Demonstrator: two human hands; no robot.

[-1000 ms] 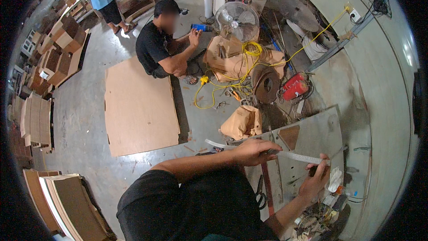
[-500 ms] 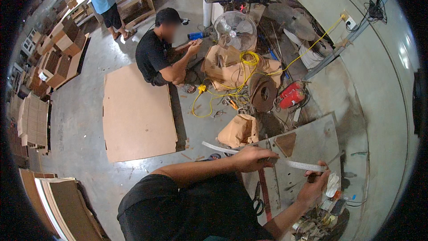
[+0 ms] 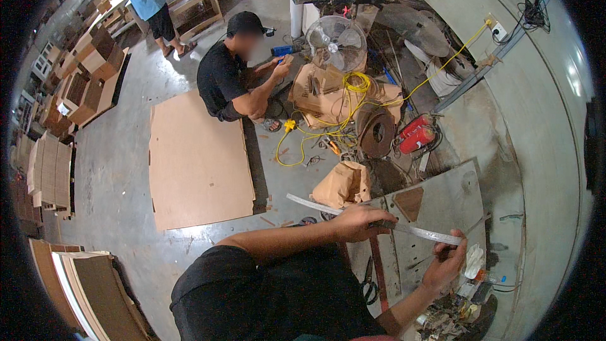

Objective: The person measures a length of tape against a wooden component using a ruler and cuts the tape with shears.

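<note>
A long, thin, whitish strip (image 3: 424, 233), slightly curved, is stretched between my two hands. My left hand (image 3: 361, 222) is closed around its middle, and the strip's free left end sticks out past the wrist toward a crumpled brown paper bag. At the strip's right end my right hand (image 3: 447, 264) pinches it between thumb and fingers. Both hands are above a grey, stained tabletop (image 3: 445, 205) with a brown patch (image 3: 409, 203) on it. Black-handled scissors (image 3: 369, 287) lie below my left hand, close to my body.
The crumpled paper bag (image 3: 341, 186), a red fire extinguisher (image 3: 415, 134), a brown roll (image 3: 377, 131) and a yellow cord (image 3: 356, 88) lie beyond the table. A co-worker (image 3: 221, 76) crouches beside a cardboard sheet (image 3: 202, 170). Scraps (image 3: 445, 319) and a small bottle (image 3: 489, 276) are near my right forearm.
The strip and both hands keep nearly the same pose; the strip has turned slightly. The whole view has shifted a little. The crouching co-worker's hands have moved slightly.
</note>
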